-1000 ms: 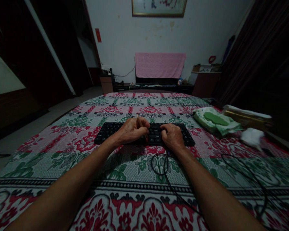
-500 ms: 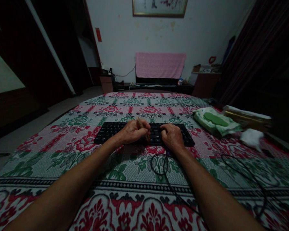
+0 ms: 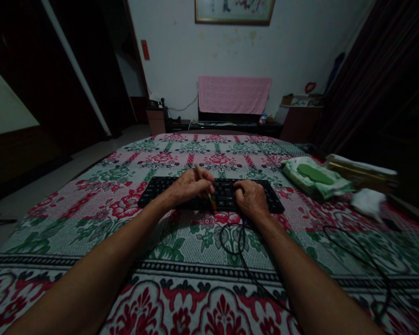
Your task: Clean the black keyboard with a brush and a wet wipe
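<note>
A black keyboard (image 3: 160,188) lies on a bed covered with a red and green flowered spread (image 3: 101,209). My left hand (image 3: 188,186) rests over the keyboard's middle, fingers pinched on a thin stick-like tool (image 3: 205,187) whose tip points down at the keyboard's near edge. My right hand (image 3: 251,197) lies on the keyboard's right part with fingers curled, holding the board; what is under them is hidden. The keyboard's black cable (image 3: 235,242) loops on the spread in front of my right wrist.
A green and white wipes pack (image 3: 314,177) lies at the right, with a flat box (image 3: 363,170) and a white crumpled tissue (image 3: 368,202) beyond it. Another dark cable (image 3: 366,260) curls at the right. A pink-covered TV stand (image 3: 233,95) is against the far wall.
My left hand has tilted the thin tool so its tip has slid from among the keys to the keyboard's near edge. The right hand has stayed put.
</note>
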### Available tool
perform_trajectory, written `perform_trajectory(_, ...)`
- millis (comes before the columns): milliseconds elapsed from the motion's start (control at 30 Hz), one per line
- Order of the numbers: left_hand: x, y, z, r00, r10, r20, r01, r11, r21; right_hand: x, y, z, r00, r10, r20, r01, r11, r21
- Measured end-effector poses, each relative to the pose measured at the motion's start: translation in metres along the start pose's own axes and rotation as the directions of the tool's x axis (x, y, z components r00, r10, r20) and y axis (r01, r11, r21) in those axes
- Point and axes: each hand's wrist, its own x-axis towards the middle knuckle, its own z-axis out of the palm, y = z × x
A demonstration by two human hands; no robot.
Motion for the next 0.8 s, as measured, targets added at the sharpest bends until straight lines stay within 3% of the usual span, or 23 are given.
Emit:
perform_trajectory(367,0.005,-0.002,-0.002,0.965,-0.009,-0.263,0.052,0.986,0.159,0.0,0.001,0.001,1.0,-0.003,-0.009,0.003,1.0,0.001)
perform_trajectory(633,0.003,-0.002,-0.009,0.973,0.049,-0.226,0.039,0.929,0.368,0.0,0.0,0.001,1.0,-0.008,-0.021,0.008,1.0,-0.005)
perform_trajectory(800,0.002,0.0,-0.02,0.95,0.084,-0.301,0.088,0.853,0.514,0.0,0.001,0.001,1.0,-0.005,-0.017,0.004,1.0,-0.012)
